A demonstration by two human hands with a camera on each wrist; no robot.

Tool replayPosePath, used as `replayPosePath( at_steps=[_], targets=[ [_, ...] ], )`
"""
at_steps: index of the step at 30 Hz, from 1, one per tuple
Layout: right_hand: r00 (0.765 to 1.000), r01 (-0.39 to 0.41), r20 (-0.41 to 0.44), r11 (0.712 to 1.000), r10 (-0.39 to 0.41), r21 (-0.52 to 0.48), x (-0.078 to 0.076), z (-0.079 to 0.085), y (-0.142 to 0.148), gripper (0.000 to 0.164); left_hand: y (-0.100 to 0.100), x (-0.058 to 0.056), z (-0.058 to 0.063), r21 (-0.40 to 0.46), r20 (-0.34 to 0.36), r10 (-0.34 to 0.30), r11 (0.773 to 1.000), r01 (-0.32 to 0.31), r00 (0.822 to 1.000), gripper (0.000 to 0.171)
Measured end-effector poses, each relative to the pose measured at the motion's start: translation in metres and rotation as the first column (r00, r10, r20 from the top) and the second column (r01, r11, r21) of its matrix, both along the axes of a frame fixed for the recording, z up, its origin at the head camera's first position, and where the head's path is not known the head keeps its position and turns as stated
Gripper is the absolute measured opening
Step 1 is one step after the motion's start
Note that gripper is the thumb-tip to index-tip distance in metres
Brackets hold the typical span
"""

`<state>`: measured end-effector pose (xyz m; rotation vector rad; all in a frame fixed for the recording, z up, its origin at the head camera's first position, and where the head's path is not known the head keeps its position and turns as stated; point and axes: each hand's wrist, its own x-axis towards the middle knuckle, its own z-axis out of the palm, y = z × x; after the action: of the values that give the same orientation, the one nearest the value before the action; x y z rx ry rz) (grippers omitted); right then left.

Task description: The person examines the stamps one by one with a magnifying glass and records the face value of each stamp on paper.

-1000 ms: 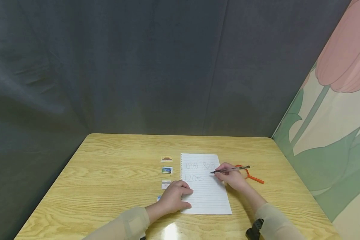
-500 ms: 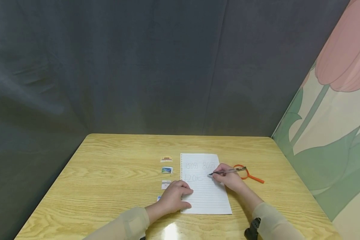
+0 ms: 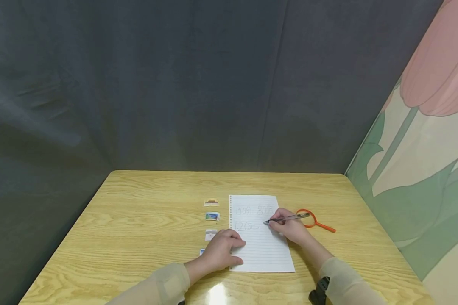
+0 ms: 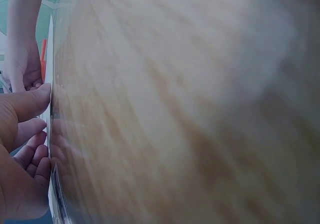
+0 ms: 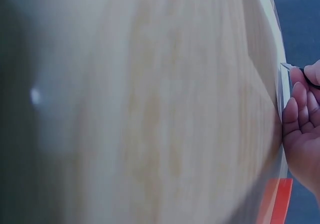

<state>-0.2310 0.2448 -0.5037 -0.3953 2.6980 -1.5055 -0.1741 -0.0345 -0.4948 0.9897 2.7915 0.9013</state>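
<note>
A lined sheet of paper [image 3: 267, 254] with punched holes down its left side lies on the table, bearing handwritten figures near its top. My right hand [image 3: 293, 229] pinches a pen [image 3: 295, 216], its tip at the paper right of the second written line. In the right wrist view the fingers of the right hand [image 5: 305, 109] curl at the pen. My left hand [image 3: 222, 249] rests on the paper's left edge, thumb and fingers spread. The left wrist view shows the left hand [image 4: 25, 149] low against the sheet.
Left of the paper, several small stamp-like pictures form a column: a yellow-red one [image 3: 211, 203], a blue-green one [image 3: 212, 216], a pale one [image 3: 210, 234] and one partly behind the left hand. An orange magnifying glass [image 3: 324, 227] lies right of the paper. A dark curtain [image 3: 198, 106] hangs behind.
My right hand has shifted slightly left and down with the pen, uncovering more of the magnifying glass's ring. The left hand has stayed in place.
</note>
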Motion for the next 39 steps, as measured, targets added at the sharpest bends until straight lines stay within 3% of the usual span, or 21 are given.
replayPosePath(
  at_steps=[10, 23, 27, 30, 34, 39],
  targets=[
    [1.000, 0.000, 0.026, 0.999, -0.001, 0.035, 0.003, 0.003, -0.001, 0.012, 0.000, -0.001, -0.001, 0.002, 0.003, -0.008, 1.000, 0.008, 1.000, 0.047],
    [0.992, -0.129, -0.006, 0.992, 0.129, -0.010, 0.013, 0.001, 0.001, 0.013, 0.000, -0.001, 0.000, -0.006, 0.011, -0.004, 1.000, 0.004, 1.000, 0.047],
    [0.989, -0.147, -0.023, 0.989, 0.147, -0.010, 0.022, 0.019, -0.006, 0.013, 0.000, -0.001, -0.001, -0.007, 0.014, -0.001, 1.000, 0.001, 1.000, 0.047],
    [0.989, -0.145, -0.025, 0.989, 0.145, 0.000, 0.023, 0.020, -0.008, 0.013, 0.000, -0.002, -0.002, -0.005, 0.016, -0.002, 1.000, 0.002, 1.000, 0.047],
    [0.992, -0.124, -0.028, 0.992, 0.124, -0.015, 0.015, 0.001, -0.001, 0.012, 0.000, -0.002, -0.003, 0.004, 0.017, -0.002, 1.000, 0.002, 1.000, 0.047],
    [0.998, -0.063, 0.001, 0.997, 0.063, -0.037, 0.016, 0.003, 0.001, 0.010, 0.000, -0.002, -0.003, 0.018, 0.012, -0.005, 1.000, 0.005, 1.000, 0.047]
  ],
)
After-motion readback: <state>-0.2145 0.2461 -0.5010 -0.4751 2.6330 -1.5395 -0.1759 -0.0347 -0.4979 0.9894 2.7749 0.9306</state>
